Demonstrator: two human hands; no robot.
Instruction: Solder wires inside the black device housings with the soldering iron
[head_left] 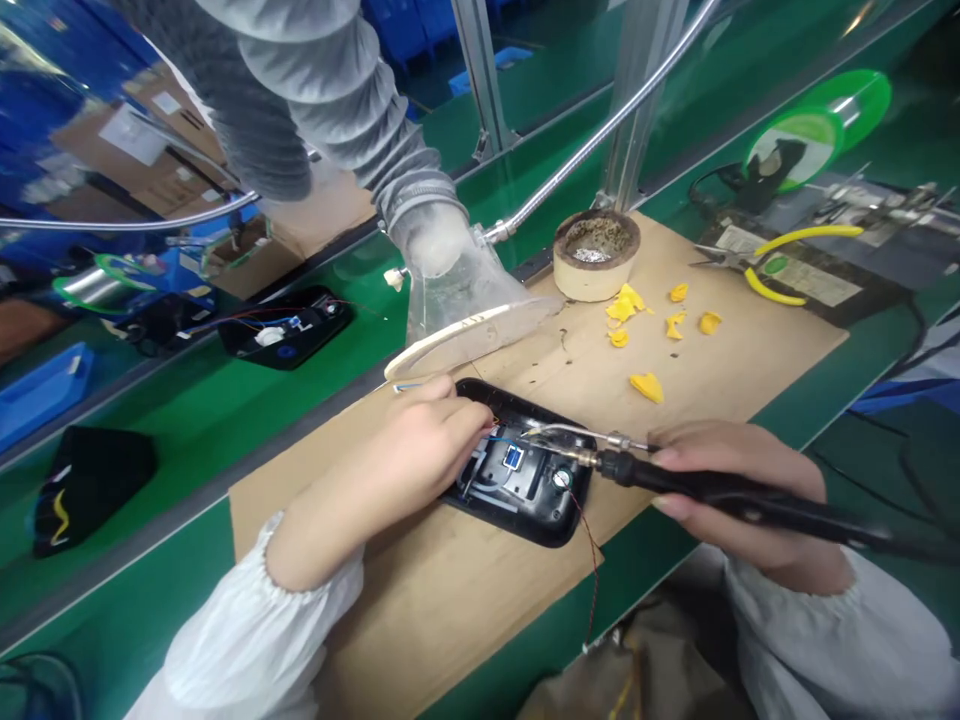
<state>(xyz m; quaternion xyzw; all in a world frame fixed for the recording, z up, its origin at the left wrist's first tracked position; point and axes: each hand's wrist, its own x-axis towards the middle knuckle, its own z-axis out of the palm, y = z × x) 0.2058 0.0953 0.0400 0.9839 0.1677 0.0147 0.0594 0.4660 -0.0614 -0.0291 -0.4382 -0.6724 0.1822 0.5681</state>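
Observation:
A black plastic housing with a small blue part, a round component and thin wires lies on the cardboard sheet. My left hand is closed at the housing's left end, its fingertips pinched by thin wires; exactly what they hold is too small to tell. In my right hand is a black-handled soldering iron, its tip over the inside of the housing. A thin metal tube runs beside the iron to the same spot. Red twisted wire hangs from the housing's right side.
Behind the housing stands a fume hood on a grey hose. A round pot, yellow scraps, yellow-handled pliers and a green solder spool are at the back right. Another black housing lies on the green belt.

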